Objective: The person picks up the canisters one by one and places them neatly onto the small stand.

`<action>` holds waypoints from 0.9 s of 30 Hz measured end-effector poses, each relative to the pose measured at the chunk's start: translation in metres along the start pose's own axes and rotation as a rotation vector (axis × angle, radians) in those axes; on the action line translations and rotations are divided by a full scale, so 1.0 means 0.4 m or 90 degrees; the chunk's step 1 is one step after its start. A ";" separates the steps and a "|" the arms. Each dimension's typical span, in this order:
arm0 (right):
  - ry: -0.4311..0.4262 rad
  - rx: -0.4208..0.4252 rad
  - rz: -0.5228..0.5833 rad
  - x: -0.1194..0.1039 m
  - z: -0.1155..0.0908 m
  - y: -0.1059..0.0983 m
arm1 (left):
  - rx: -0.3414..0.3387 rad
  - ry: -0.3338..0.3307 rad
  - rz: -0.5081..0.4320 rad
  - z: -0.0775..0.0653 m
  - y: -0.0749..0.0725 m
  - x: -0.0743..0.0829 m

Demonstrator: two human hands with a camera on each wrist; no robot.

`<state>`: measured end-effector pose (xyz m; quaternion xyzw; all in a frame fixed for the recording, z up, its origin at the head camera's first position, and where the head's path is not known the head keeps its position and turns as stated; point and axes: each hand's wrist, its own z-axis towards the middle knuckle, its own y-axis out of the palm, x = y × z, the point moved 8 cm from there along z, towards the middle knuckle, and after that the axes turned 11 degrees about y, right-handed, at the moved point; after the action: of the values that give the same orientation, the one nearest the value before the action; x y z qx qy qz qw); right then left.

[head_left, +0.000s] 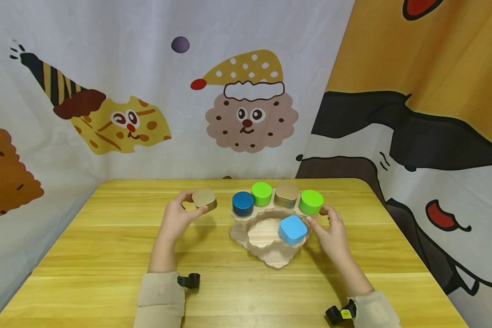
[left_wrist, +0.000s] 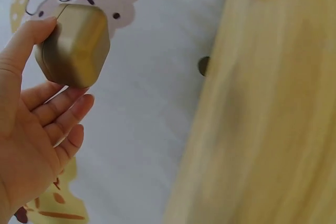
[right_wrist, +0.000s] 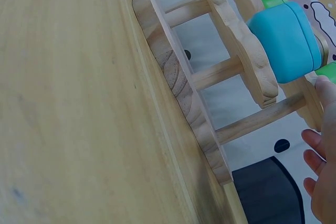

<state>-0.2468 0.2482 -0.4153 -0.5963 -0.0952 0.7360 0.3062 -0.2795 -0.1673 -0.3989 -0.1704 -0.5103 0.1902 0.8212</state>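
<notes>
A small gold tin (head_left: 204, 199) with rounded corners is pinched between the thumb and fingers of my left hand (head_left: 178, 215), raised over the table left of a tiered wooden stand (head_left: 275, 258). My right hand (head_left: 332, 230) grips the right end of the stand's upper tier, its thumb in front. On that tier sit a dark blue round tin (head_left: 243, 203), a green round tin (head_left: 262, 194), another gold tin (head_left: 286, 195) and a second green round tin (head_left: 311, 202). A light blue rounded-square tin (head_left: 293, 230) occupies the right side of the lower tier.
The stand rests on a wooden table (head_left: 98, 255), and dowels (right_wrist: 262, 119) join its tiers. Behind the table's far edge hangs a cartoon-print curtain (head_left: 139, 54). Each sleeve end carries a small black camera, one on the left (head_left: 189, 281) and one on the right (head_left: 339, 313).
</notes>
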 end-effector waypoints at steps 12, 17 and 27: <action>0.018 -0.008 -0.006 0.005 0.000 0.001 | 0.060 0.069 0.007 0.007 -0.029 0.106; 0.024 -0.012 -0.006 0.010 0.001 0.004 | 0.079 0.080 0.003 0.007 -0.032 0.146; 0.023 -0.012 -0.007 0.010 0.001 0.004 | 0.080 0.132 -0.046 0.005 0.007 0.240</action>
<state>-0.2481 0.2494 -0.4194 -0.6121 -0.1001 0.7222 0.3062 -0.2429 -0.1180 -0.3251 -0.1190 -0.4157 0.1732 0.8849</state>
